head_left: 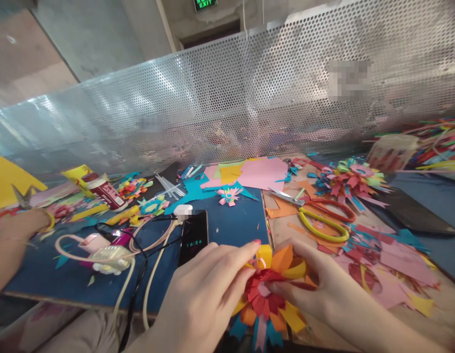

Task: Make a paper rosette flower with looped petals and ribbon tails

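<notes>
Between my two hands is a layered paper flower (262, 296), red in the middle with yellow and orange loops around it and blue and pink strips below. My left hand (205, 289) pinches its left upper side, fingertips at the yellow and pink strips. From the right, my right hand (304, 279) grips the flower, its thumb pressed close to the pale pink centre and its fingers behind the orange petals. Scissors with yellow and red handles (323, 225) lie just beyond my right hand. A dark phone (195, 240) showing a clock lies past my left hand.
Cables and plugs (111, 257) cross the blue table at left. A brown-labelled bottle (104, 191) stands near them. Paper scraps (392, 269) cover the right side. Another paper flower (350, 179) sits behind. A co-worker's hand (21, 225) holds scissors at yellow paper. A perforated metal screen (220, 98) rises behind.
</notes>
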The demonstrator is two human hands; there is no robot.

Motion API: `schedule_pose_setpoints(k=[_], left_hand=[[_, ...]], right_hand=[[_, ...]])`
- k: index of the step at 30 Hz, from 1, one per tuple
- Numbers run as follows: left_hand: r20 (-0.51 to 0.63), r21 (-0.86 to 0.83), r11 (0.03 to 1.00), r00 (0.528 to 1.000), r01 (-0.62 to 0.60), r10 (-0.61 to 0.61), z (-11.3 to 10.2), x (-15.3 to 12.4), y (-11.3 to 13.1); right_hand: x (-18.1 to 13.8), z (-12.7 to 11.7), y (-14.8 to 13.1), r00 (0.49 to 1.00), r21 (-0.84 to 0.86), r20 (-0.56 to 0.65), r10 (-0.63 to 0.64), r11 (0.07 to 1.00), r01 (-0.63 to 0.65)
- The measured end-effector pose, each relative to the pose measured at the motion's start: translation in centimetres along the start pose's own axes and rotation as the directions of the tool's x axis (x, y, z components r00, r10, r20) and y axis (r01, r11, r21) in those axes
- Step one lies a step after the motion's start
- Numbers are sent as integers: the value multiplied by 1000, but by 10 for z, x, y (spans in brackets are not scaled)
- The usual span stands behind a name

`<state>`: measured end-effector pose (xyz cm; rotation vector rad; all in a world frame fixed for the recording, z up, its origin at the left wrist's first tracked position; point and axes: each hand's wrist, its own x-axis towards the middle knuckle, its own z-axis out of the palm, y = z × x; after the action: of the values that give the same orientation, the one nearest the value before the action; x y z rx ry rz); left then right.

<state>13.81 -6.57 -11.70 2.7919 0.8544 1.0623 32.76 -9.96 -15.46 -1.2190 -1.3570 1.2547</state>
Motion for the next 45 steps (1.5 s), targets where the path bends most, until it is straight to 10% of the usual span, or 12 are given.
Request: schedule_pose_setpoints(k=[45], left_hand=[[206,-25,994,973,107,-100,-7,9,10]], right_hand=[[-2,-2,2,998,-178,-40,-52,983,45]])
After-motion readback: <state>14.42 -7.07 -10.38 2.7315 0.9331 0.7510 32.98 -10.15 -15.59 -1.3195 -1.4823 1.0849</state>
